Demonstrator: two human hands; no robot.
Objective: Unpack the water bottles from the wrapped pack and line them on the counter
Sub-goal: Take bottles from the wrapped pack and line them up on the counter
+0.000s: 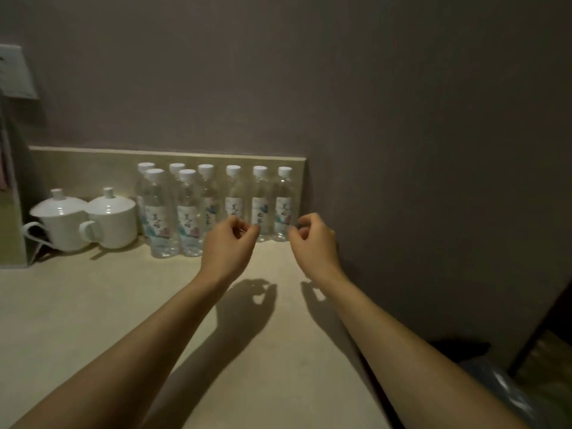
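Observation:
Several clear water bottles (260,205) with white caps and pale printed labels stand upright in a row against the low backsplash (93,168). Two more bottles (158,218) stand just in front of the row's left end. My left hand (227,249) hovers in front of the middle bottles, fingers loosely curled toward the thumb, holding nothing. In front of the rightmost bottle (284,205) is my right hand (314,243), likewise curled and empty. Neither hand touches a bottle. No wrapped pack is in view.
Two white lidded cups (108,221) sit left of the bottles on the beige counter (93,320). A paper bag (12,212) with a white handle stands at the far left. A wall closes the right side. A bin with a plastic liner (507,388) sits lower right.

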